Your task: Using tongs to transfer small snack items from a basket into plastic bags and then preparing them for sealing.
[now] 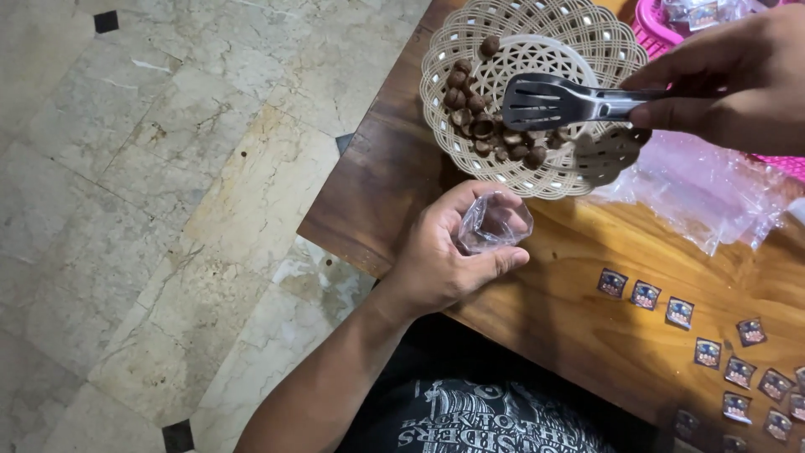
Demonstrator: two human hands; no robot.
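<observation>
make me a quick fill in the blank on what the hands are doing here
1. The right hand holds metal ____ over the basket.
2. The left hand holds a small clear ____ open.
3. The round brown balls lie in a cream woven ____.
4. Small square stickers lie on the wooden ____.

Missing words: tongs; bag; basket; table

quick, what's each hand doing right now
Left hand: closed around a small clear plastic bag.
Right hand: closed on metal tongs over the basket.
</observation>
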